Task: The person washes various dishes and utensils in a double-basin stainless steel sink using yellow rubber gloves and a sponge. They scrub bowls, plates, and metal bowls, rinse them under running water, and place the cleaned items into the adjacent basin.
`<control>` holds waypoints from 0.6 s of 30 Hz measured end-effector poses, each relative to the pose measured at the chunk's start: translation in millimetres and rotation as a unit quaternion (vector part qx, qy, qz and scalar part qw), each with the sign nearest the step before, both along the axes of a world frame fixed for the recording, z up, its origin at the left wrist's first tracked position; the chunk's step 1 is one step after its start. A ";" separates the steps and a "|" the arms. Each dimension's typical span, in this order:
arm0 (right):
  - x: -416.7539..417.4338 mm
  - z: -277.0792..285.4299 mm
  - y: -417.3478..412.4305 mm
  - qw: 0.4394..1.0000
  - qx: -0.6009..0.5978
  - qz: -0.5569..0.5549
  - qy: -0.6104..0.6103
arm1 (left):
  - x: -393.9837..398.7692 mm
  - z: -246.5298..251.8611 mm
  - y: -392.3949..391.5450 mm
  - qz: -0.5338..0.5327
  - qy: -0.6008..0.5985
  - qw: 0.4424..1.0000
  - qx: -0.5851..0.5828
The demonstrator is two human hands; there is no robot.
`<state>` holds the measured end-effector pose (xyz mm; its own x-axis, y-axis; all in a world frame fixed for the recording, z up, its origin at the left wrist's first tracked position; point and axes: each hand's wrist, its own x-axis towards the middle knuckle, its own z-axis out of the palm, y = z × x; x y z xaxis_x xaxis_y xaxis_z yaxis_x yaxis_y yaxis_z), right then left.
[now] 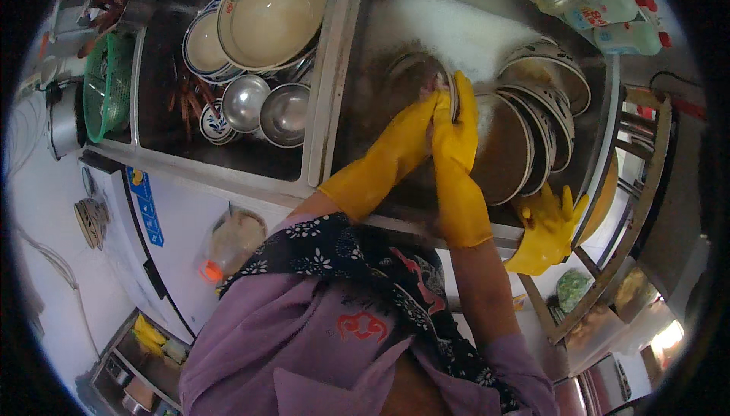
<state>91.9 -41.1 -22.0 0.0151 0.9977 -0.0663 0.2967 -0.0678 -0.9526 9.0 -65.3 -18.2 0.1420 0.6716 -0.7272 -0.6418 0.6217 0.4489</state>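
Both my hands wear yellow rubber gloves over the right-hand sink basin. My right hand [459,125] grips the rim of a bowl [454,96] that is held on edge. Against the bowl's inner side lies my left hand [419,119], with what looks like a scrubbing pad [433,84] partly hidden at its fingers; its exact grip cannot be told. White foam [450,22] covers the far part of the basin. Right of my hands, several bowls [502,148] lean tilted against each other, and one patterned bowl [550,71] lies behind them.
Stacked large bowls [272,14], metal bowls [246,103] and chopsticks [188,96] occupy the left basin. A green basket [108,88] stands farther left. An empty yellow glove [544,233] hangs over the near right sink edge. Plastic bottles [624,36] stand at the upper right.
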 end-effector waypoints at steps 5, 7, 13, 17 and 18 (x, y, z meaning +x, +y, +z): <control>1.0 7.8 3.3 0.995 0.013 0.040 -0.091 | -25.7 -31.1 -32.7 -0.456 0.487 0.738 0.102; 1.3 4.8 6.9 0.995 0.031 0.053 -0.078 | -30.8 -46.0 -38.3 -0.460 0.676 0.568 0.100; -7.3 4.8 7.6 0.997 0.024 0.025 -0.068 | -10.5 -84.6 -32.2 -0.301 0.732 0.593 0.150; -0.2 9.2 8.5 0.997 0.005 0.040 -0.071 | 28.3 -75.9 -23.3 -0.184 0.592 0.753 0.221; 3.1 17.1 9.2 0.997 -0.018 0.043 -0.059 | 36.5 -78.6 -13.1 -0.153 0.551 0.788 0.228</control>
<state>95.0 -31.9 -4.9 -0.0604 0.9926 -0.1054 0.4119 -0.0714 -0.9084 45.5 -78.4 -96.8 -0.2014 0.9555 -0.2155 0.4417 0.2850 0.8507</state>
